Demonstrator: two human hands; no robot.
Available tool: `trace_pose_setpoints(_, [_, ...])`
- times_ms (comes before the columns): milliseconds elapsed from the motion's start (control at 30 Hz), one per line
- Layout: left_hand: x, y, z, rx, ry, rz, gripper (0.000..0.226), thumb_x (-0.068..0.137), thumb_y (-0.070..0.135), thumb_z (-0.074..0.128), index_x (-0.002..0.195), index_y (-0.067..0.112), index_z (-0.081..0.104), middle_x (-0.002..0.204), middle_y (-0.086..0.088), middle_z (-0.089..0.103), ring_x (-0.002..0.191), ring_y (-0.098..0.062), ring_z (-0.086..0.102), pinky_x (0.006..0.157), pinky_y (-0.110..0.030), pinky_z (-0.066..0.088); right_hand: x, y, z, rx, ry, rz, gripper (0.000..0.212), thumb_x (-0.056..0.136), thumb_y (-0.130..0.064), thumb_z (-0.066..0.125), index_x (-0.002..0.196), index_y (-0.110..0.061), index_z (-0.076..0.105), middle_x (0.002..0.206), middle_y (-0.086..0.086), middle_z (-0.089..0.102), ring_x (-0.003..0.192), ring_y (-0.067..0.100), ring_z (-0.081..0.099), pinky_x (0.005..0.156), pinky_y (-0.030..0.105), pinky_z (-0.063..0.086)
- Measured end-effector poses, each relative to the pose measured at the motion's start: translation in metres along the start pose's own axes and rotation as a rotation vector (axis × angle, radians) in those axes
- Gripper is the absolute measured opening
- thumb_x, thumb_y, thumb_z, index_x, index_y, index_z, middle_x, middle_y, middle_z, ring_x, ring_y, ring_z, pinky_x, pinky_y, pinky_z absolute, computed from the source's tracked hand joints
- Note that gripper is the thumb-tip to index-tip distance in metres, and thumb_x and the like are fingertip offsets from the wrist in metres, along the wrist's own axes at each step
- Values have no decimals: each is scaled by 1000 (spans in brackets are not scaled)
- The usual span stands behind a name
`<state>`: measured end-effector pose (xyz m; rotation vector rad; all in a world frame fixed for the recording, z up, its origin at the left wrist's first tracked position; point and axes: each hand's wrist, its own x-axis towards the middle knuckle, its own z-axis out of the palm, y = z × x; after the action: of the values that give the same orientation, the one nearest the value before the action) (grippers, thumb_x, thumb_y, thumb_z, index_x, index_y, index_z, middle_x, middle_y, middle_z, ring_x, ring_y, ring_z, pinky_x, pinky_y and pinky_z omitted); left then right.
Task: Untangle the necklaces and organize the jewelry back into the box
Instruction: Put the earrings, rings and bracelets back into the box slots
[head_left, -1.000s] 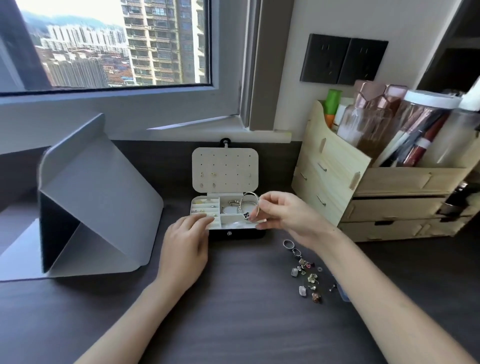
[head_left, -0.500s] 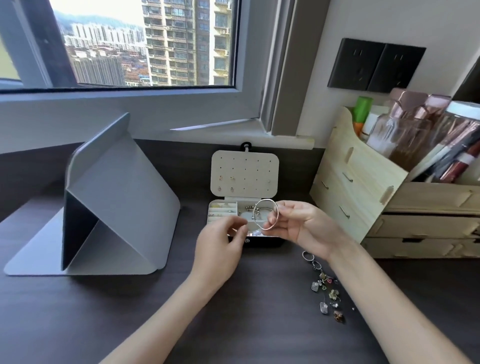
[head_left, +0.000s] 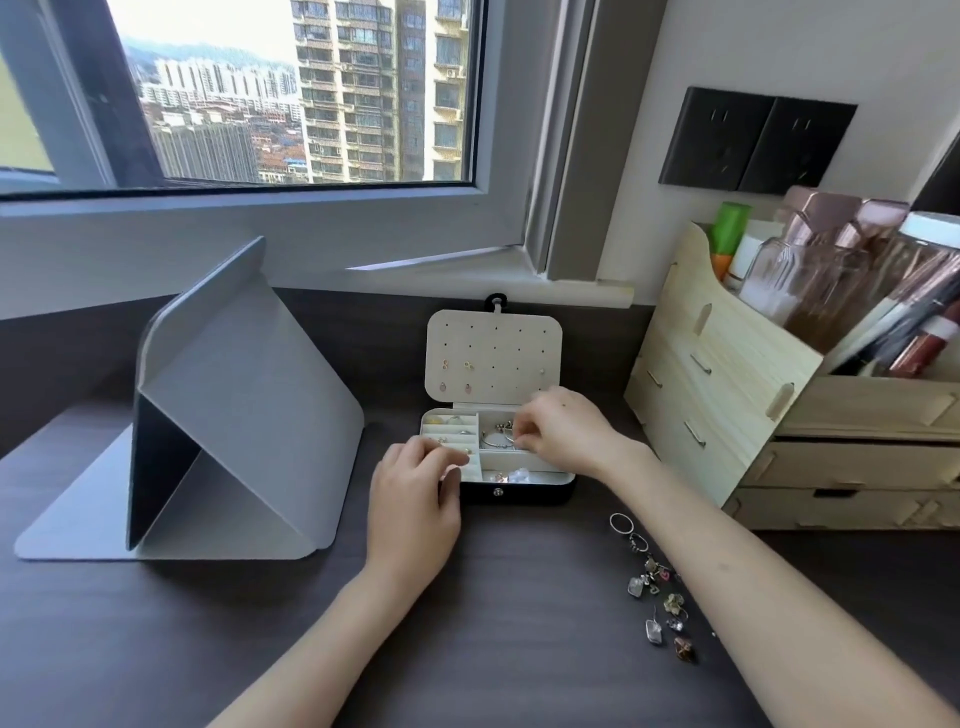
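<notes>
While we are leaning over the dark desk (head_left: 260, 654), our left hand (head_left: 415, 501) is gripping the front left corner of the open jewelry box (head_left: 524, 491), with its fingers curled over the ring slots (head_left: 451, 432) and its thumb pressing the black front wall. Our right hand (head_left: 563, 436) is reaching in from the right with the wrist raised. Its fingertips are bunched together and pinching the right edge of a silver bangle (head_left: 493, 442), which is lying almost flat in the box's rear right compartment.

Half a second ago we were holding that bangle upright in the air above the box, with the left hand lifted in front of it. Now the bangle is sitting down inside and the left hand is steadying the box.

The lid (head_left: 493, 343) is standing upright behind, with a few earrings (head_left: 457, 375) pinned in its lower rows. Loose rings and pendants (head_left: 652, 587) are lying in a line on the desk, nearer to us and to the right, well apart from the box. A grey folio stand (head_left: 244, 415) is standing at left and a wooden organizer (head_left: 727, 395) at right.
</notes>
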<state>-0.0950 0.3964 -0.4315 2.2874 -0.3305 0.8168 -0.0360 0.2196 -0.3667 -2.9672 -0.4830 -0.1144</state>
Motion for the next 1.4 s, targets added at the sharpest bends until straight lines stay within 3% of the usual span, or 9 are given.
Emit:
trace_pose_setpoints(233, [1, -4, 2, -98, -35, -73, 16, 76, 13, 55, 83, 14, 70, 85, 4, 61, 76, -20, 54, 65, -27, 39, -7, -2, -7, 84, 24, -9, 19, 91, -25, 56, 92, -16, 73, 91, -1, 68, 93, 20, 58, 80, 32, 47])
trace_pose_setpoints(333, [2, -4, 3, -90, -20, -81, 15, 76, 13, 56, 82, 13, 70, 84, 3, 61, 76, -20, 53, 65, -27, 39, -19, -12, -7, 98, 70, -128, 11, 87, -27, 63, 91, -25, 73, 81, -13, 57, 87, 13, 48, 73, 26, 38])
trace_pose_setpoints(500, [0, -3, 1, -66, -21, -70, 12, 76, 0, 66, 81, 11, 69, 83, -1, 62, 76, -24, 55, 65, -28, 38, -23, -26, 3, -48, 67, -155, 10, 85, -29, 66, 92, -26, 72, 80, -10, 51, 86, 16, 45, 67, 25, 26])
trace_pose_setpoints(633, [0, -1, 0, -47, -20, -41, 15, 73, -3, 67, 80, 10, 69, 82, -3, 61, 75, -27, 55, 66, -27, 36, -27, -25, 0, 22, 49, -91, 9, 89, -25, 60, 89, -21, 68, 94, -6, 63, 96, 18, 50, 73, 27, 35])
trace_pose_setpoints(733, [-1, 3, -3, -26, -8, 15, 19, 71, -7, 68, 81, 9, 69, 81, -5, 61, 74, -27, 55, 66, -27, 36, -51, -19, -15, 194, 75, -31, 9, 89, -27, 60, 80, -25, 62, 89, -9, 60, 90, 11, 48, 77, 28, 38])
trace_pose_setpoints(833, [-4, 8, -5, -10, -16, 74, 22, 69, -10, 69, 82, 8, 69, 81, -4, 62, 74, -26, 54, 67, -26, 36, -92, -11, -27, 349, -57, 0, 16, 86, -26, 62, 71, -31, 60, 77, -14, 58, 78, 2, 48, 69, 23, 35])
trace_pose_setpoints(1000, [-8, 17, -4, -27, -47, 114, 22, 70, -8, 69, 83, 9, 69, 82, -4, 62, 78, -25, 54, 70, -23, 34, -131, -2, -11, 319, -232, 50, 6, 85, -29, 65, 80, -28, 69, 84, -10, 65, 80, 4, 52, 73, 20, 42])
trace_pose_setpoints(1233, [-16, 30, -7, -75, -51, 181, 15, 72, 4, 59, 81, 11, 69, 79, -1, 61, 77, -26, 56, 68, -28, 43, -144, 17, -25, 467, -61, 137, 5, 82, -20, 68, 84, -23, 72, 80, -6, 67, 73, 10, 57, 69, 23, 45])
trace_pose_setpoints(1400, [-16, 30, -7, -88, -50, 164, 16, 72, 1, 60, 81, 11, 69, 79, -1, 61, 77, -25, 55, 69, -26, 40, -148, 39, -25, 152, 94, 274, 14, 89, -19, 61, 96, -18, 73, 84, -12, 62, 82, 7, 54, 69, 17, 32])
